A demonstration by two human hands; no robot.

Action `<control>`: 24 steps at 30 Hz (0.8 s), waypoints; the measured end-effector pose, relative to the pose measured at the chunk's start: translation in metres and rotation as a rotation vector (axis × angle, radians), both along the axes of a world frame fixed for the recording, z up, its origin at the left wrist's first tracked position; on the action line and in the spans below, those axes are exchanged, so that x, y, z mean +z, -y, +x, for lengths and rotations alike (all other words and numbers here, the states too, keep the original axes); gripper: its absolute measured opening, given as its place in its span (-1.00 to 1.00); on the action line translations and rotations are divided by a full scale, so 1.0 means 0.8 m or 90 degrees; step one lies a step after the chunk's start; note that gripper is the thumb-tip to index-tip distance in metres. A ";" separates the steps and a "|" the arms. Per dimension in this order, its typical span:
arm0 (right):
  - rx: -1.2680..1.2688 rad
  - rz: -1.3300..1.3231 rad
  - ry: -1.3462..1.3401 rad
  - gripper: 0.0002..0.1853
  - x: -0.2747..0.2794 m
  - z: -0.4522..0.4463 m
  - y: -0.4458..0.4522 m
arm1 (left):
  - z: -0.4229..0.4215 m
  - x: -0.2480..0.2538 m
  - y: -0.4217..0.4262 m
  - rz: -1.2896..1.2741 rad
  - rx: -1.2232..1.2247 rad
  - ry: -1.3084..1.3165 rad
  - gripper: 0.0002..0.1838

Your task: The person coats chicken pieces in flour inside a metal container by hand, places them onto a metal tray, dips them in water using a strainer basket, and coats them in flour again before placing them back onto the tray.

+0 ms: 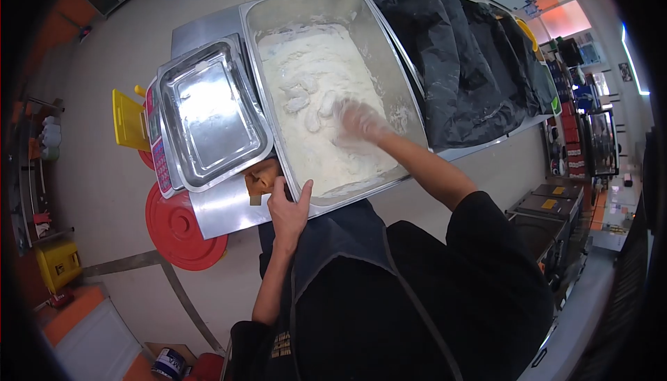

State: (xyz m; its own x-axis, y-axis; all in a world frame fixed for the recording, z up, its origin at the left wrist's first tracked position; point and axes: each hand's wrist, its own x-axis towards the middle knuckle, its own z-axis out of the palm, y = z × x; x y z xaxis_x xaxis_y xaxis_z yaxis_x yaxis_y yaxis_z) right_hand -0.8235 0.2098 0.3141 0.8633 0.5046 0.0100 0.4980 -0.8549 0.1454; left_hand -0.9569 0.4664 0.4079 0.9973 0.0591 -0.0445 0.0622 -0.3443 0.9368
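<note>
A deep metal tub (381, 54) stands on the steel table, its floor covered with white powder (299, 61). Several powder-coated lumps (297, 98) lie near the tub's middle. My right hand (361, 125), dusted white and smeared by motion, is over the powder just right of the lumps; its fingers are too blurred to read. At the tub's near left corner, my left hand (288, 207) grips the rim with thumb and fingers. An orange-brown cloth (261, 179) lies beside that hand. Left of the tub, a shallow steel tray (214, 113) rests on a scale (158, 146).
Black plastic sheeting (462, 68) covers containers right of the tub. A yellow holder (129, 118) stands at the table's left edge. Below it on the floor is a red round lid (182, 225). Metal equipment (556, 207) stands at the right.
</note>
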 end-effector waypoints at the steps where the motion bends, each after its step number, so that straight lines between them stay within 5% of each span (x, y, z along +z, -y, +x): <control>1: 0.068 0.026 0.114 -0.45 -0.014 -0.019 -0.005 | -0.001 0.000 -0.003 -0.004 -0.011 -0.003 -0.69; 4: 0.331 -0.445 0.519 -0.53 -0.047 -0.046 -0.022 | -0.001 -0.001 -0.013 -0.006 -0.054 -0.022 -0.68; 6: 0.340 -0.210 0.352 -0.64 -0.028 -0.041 -0.025 | -0.002 -0.004 -0.023 0.003 -0.092 -0.049 -0.67; 8: 0.207 0.066 -0.073 -0.71 0.036 -0.029 -0.051 | -0.005 -0.014 -0.036 -0.029 -0.109 -0.066 -0.70; 14: -0.009 0.001 0.139 -0.67 0.042 0.020 -0.056 | -0.007 0.003 -0.072 -0.107 -0.090 -0.060 -0.77; 18: -0.025 -0.051 -0.007 -0.68 -0.044 0.067 -0.055 | 0.000 0.045 -0.088 -0.085 -0.099 -0.018 -0.81; 24: -0.039 0.079 -0.094 -0.68 -0.043 -0.014 -0.031 | 0.003 0.029 -0.123 -0.132 -0.026 -0.039 -0.84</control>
